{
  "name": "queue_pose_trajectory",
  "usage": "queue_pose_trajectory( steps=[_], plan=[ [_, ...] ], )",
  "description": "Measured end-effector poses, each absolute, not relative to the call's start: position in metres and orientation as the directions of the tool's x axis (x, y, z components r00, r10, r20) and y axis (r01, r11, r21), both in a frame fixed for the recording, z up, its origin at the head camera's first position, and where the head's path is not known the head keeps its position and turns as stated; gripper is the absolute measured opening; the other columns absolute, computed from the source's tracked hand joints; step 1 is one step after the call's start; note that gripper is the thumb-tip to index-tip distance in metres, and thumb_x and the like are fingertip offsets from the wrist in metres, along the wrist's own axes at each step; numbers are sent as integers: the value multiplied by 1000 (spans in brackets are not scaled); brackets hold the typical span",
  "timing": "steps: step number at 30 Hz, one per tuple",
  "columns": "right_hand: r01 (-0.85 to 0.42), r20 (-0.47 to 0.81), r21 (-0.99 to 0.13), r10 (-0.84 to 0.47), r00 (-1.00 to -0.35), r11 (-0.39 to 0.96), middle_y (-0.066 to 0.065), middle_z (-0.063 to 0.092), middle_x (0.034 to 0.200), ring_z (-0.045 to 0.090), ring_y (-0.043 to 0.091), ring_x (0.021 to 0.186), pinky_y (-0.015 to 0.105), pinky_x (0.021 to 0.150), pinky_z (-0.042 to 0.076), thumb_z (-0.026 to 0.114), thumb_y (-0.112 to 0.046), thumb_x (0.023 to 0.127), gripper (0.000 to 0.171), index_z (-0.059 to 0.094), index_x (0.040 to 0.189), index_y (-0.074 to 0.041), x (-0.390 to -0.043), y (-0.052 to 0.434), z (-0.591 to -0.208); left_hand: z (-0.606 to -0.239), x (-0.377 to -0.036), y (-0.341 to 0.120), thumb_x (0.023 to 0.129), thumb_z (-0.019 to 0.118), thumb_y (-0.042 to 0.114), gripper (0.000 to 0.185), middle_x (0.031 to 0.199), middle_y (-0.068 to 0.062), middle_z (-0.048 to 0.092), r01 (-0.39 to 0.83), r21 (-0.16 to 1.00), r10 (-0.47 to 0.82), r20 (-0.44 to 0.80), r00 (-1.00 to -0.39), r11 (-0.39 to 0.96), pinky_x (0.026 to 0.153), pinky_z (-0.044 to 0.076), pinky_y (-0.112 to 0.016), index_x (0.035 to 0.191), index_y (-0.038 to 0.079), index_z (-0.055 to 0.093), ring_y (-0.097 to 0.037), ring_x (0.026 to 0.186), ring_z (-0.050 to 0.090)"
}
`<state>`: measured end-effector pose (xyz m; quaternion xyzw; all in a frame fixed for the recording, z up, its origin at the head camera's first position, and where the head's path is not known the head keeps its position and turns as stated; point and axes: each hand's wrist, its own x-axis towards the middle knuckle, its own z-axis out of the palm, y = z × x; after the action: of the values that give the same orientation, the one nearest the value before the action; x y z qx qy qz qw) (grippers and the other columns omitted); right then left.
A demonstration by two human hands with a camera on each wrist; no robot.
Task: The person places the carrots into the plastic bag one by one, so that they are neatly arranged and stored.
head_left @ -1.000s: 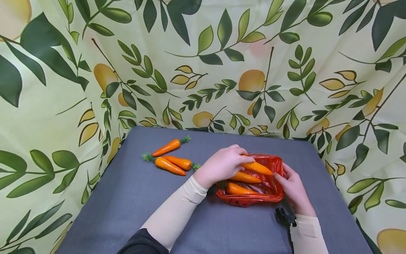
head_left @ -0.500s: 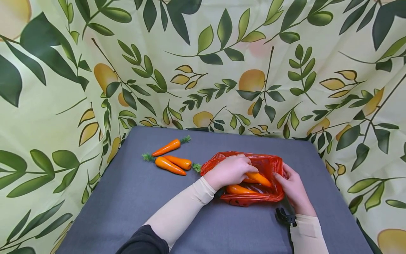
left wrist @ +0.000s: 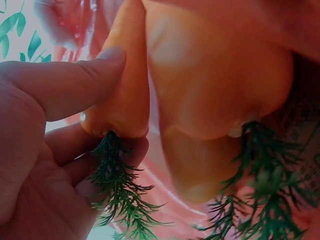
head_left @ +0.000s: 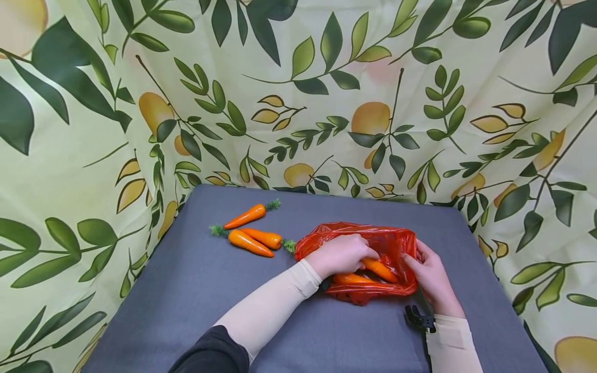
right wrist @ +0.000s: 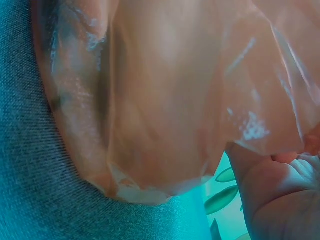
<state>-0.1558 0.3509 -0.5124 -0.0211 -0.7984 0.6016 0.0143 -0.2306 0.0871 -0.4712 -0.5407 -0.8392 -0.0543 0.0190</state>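
Observation:
A red plastic bag (head_left: 401, 243) lies open on the grey table (head_left: 196, 290), with orange toy carrots inside. My left hand (head_left: 342, 254) reaches into the bag and pinches one carrot (left wrist: 127, 85) near its green top, thumb pressed on its side; that carrot (head_left: 380, 269) shows past my fingers in the head view. Another carrot (head_left: 350, 278) lies beneath it in the bag. My right hand (head_left: 431, 277) grips the bag's right edge; the thin plastic (right wrist: 190, 100) fills the right wrist view.
Three loose carrots lie on the table left of the bag: one (head_left: 244, 216) farther back and two (head_left: 256, 241) side by side. A leaf-and-lemon cloth (head_left: 298, 93) walls in the table on three sides. A black strap clip (head_left: 417, 317) sits by my right wrist.
My left hand has pushed the carrot it holds down deeper into the bag, and the bag's left rim has risen around my hand. The right hand has stayed on the bag's edge.

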Motion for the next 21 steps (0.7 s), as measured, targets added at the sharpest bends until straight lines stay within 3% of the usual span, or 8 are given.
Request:
queue_pose_trajectory(
  steps=[4, 11, 17, 21],
  plan=[
    [24, -10, -960, 51, -999, 279, -5, 74, 130, 76, 6, 102, 24, 85, 66, 61, -14, 115, 63, 36, 171, 0, -155, 351, -512, -475, -232, 89, 103, 82, 25, 34, 116, 11, 78, 910, 75, 908, 73, -413, 408, 101, 57, -21, 136, 31, 79, -8, 108, 70],
    [39, -24, -957, 57, -998, 287, 3, 73, 134, 76, 6, 101, 25, 85, 67, 62, -16, 115, 64, 36, 171, -1, -156, 351, -511, -480, -236, 97, 107, 75, 17, 25, 113, 16, 75, 919, 136, 920, 85, -384, 371, 101, 54, -20, 127, 30, 80, -6, 103, 66],
    [33, -19, -959, 51, -999, 281, -8, 74, 126, 77, 8, 99, 26, 84, 67, 61, -15, 115, 64, 36, 171, 0, -155, 351, -512, -485, -233, 101, 108, 73, 23, 45, 121, 9, 75, 897, 86, 899, 31, -437, 433, 100, 57, -22, 151, 39, 71, -10, 112, 68],
    [19, -7, -961, 47, -999, 276, -14, 74, 123, 77, 7, 98, 25, 83, 67, 61, -14, 115, 63, 35, 170, 2, -155, 351, -511, -486, -232, 102, 108, 75, 27, 49, 125, 7, 75, 895, 71, 896, 23, -443, 441, 99, 58, -24, 154, 41, 67, -11, 112, 68]
  ],
)
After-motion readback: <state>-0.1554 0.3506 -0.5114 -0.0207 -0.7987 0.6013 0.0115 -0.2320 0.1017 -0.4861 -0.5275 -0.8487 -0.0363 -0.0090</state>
